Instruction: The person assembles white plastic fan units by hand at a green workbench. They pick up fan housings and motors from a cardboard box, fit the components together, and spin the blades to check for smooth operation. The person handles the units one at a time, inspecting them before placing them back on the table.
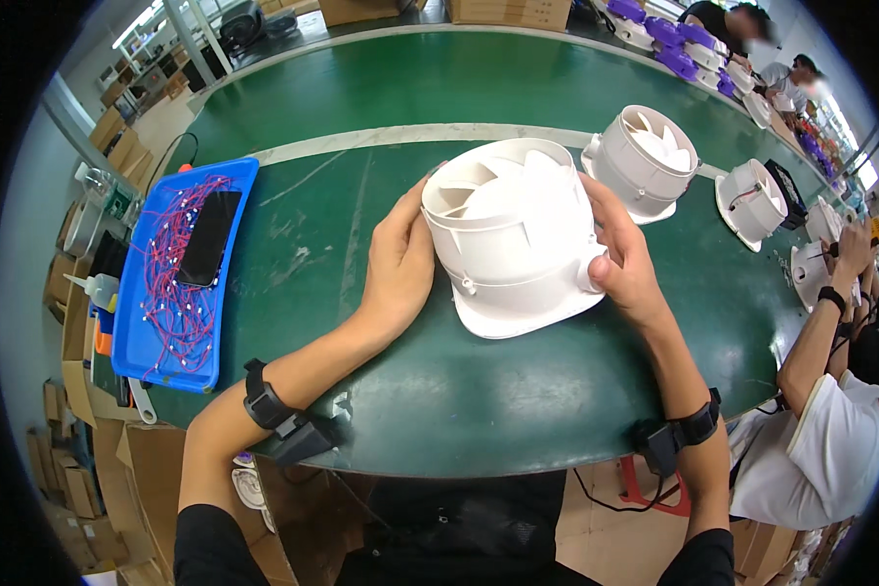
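Observation:
A white round duct fan (503,244) with blades inside its open top stands on the green worktable (400,410), slightly tilted in the view, its flat flange toward me. My left hand (400,264) is wrapped against its left side, fingertips partly hidden behind the housing. On the other side my right hand (630,259) grips the housing, its thumb beside a short round stub on the wall. Just beyond my right hand is a second white duct fan (645,161), its blades showing.
On the left lies a blue tray (127,322) of red wires (171,313) with a black phone (208,239) on top. Another fan housing (752,203) stands at the right beside a black object. A co-worker (820,430) sits at the right edge, hands on a housing.

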`<state>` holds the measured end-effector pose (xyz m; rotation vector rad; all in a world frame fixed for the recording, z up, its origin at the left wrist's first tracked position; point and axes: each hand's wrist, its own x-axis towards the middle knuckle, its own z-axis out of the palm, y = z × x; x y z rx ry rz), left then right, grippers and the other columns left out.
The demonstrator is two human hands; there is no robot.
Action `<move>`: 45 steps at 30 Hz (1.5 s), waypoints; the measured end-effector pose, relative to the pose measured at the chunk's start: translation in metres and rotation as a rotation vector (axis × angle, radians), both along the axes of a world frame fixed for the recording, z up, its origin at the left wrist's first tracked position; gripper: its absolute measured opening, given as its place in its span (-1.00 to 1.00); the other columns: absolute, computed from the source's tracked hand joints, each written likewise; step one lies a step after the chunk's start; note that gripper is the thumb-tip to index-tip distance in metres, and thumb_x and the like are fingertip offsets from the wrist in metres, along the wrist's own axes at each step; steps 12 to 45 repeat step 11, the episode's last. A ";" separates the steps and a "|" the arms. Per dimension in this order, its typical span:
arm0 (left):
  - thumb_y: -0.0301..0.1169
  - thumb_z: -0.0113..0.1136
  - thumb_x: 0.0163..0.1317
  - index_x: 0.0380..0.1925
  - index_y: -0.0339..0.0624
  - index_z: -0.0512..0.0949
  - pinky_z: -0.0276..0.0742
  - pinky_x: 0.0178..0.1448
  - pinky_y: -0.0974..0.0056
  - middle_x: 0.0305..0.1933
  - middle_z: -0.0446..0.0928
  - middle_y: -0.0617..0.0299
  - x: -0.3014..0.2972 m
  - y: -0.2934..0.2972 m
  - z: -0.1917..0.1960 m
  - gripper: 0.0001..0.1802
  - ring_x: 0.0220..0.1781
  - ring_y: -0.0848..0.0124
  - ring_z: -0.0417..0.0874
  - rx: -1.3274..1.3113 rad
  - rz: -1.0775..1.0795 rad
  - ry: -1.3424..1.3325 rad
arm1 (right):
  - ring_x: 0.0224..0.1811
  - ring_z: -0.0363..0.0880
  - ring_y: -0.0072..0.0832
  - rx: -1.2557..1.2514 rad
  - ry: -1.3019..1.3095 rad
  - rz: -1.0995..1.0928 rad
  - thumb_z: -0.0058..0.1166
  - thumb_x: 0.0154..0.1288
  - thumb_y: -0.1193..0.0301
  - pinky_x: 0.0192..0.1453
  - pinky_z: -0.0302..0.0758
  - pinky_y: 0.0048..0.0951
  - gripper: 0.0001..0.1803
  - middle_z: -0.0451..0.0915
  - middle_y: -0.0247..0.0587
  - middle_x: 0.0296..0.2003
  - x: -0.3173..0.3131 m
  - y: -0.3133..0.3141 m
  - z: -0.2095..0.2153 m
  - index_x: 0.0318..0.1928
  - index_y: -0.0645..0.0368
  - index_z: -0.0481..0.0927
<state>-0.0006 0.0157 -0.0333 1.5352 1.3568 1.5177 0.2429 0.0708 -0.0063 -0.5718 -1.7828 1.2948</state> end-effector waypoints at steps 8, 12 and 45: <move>-0.18 0.13 0.31 0.50 -0.20 -0.19 0.15 0.49 0.10 0.44 0.13 -0.18 0.016 -0.015 0.013 -0.06 0.45 0.05 0.25 0.129 -0.266 -0.094 | 0.18 0.46 -0.32 -0.148 0.053 -0.167 0.18 0.22 -0.16 0.28 0.34 -0.33 -0.01 0.41 0.00 0.13 -0.001 0.005 -0.008 0.40 0.31 0.19; -0.14 0.31 0.19 0.50 -0.20 -0.19 0.01 0.56 0.07 0.54 -0.06 -0.15 0.023 -0.018 0.016 0.08 0.55 0.05 0.06 0.069 -0.218 -0.073 | 0.19 0.44 -0.28 0.035 0.004 -0.089 0.19 0.24 -0.11 0.29 0.33 -0.28 -0.05 0.41 0.02 0.12 0.000 -0.002 -0.004 0.41 0.26 0.19; -0.14 0.31 0.19 0.50 -0.20 -0.19 0.01 0.56 0.07 0.54 -0.06 -0.15 0.023 -0.018 0.016 0.08 0.55 0.05 0.06 0.069 -0.218 -0.073 | 0.19 0.44 -0.28 0.035 0.004 -0.089 0.19 0.24 -0.11 0.29 0.33 -0.28 -0.05 0.41 0.02 0.12 0.000 -0.002 -0.004 0.41 0.26 0.19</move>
